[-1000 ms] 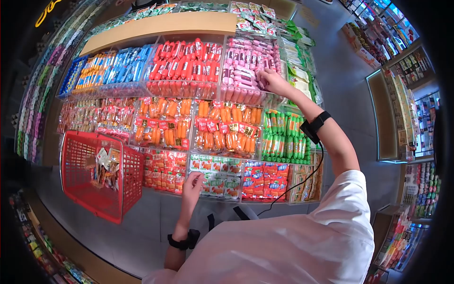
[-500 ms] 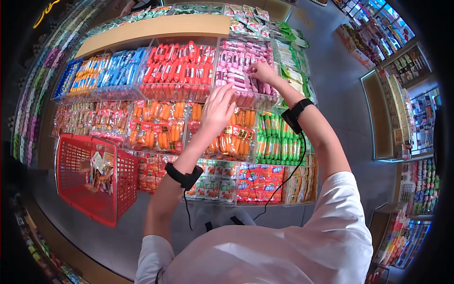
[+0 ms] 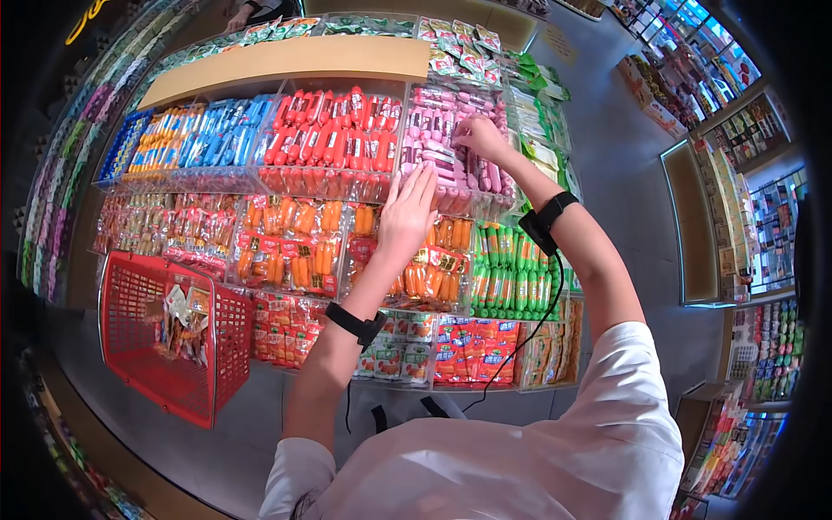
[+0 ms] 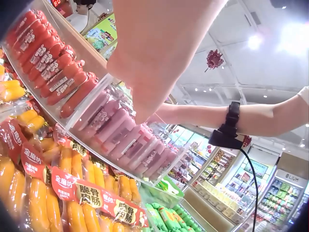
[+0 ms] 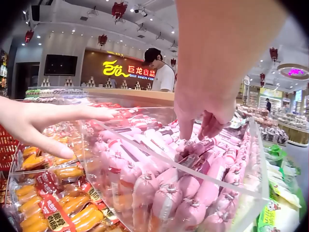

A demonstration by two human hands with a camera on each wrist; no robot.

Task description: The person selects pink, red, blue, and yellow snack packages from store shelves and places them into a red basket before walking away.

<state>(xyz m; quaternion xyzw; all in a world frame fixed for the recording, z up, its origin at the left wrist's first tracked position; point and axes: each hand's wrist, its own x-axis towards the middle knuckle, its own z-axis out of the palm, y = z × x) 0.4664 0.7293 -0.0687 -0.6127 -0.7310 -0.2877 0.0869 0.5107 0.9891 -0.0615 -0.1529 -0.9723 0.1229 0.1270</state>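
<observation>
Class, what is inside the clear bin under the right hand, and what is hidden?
Pink sausages are piled in the bin. The right hand covers some; outer ones hide the pile's middle.

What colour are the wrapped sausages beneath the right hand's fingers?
The wrapped sausages are pink; they show best in the right wrist view.

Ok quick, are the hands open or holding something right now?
Left hand: open, fingers straight.
Right hand: fingers bent down at the pink packets; can't tell if it's holding one.
</observation>
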